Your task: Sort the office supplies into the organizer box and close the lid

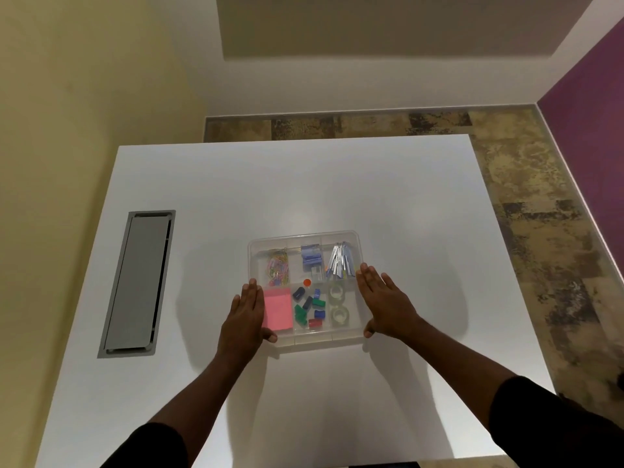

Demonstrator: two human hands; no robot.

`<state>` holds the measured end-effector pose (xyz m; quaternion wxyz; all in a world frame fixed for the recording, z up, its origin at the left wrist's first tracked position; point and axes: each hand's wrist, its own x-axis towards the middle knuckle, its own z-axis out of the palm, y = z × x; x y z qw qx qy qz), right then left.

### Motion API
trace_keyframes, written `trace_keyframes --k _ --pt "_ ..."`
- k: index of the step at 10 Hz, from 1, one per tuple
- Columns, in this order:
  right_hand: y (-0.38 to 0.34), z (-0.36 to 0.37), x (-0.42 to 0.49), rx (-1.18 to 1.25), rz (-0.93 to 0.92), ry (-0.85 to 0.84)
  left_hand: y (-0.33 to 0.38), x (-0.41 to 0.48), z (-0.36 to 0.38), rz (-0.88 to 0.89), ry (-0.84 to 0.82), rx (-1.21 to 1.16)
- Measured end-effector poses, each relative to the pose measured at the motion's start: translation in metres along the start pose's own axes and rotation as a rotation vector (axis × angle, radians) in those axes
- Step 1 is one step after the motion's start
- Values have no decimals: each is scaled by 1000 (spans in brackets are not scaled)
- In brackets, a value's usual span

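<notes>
A clear plastic organizer box (304, 235) sits on the white table (304, 184). Its compartments hold coloured paper clips (278, 266), blue staple boxes (311, 256), silver clips (339, 261), a pink sticky-note pad (278, 309), several small coloured clips (309, 307) and two clear tape rolls (338, 314). My left hand (244, 319) lies flat along the box's left edge, thumb at the front corner. My right hand (385, 305) lies flat along its right edge in the same way. I cannot tell whether a clear lid covers the box.
A grey cable hatch (136, 283) is set into the table at the left. The table's far edge meets a cream wall and patterned brown floor (526, 211); a purple wall (594, 96) stands at the right.
</notes>
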<state>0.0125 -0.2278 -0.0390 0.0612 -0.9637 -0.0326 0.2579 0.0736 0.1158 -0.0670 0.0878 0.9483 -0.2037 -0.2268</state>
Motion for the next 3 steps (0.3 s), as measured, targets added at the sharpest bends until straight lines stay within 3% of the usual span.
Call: trace_keyframes --k 2,3 --pt "-1 -8 -9 0 -9 -20 -3 -1 -9 3 -22 7" --pt "-6 -12 -16 -28 5 52 1 -11 -12 30 90 67"
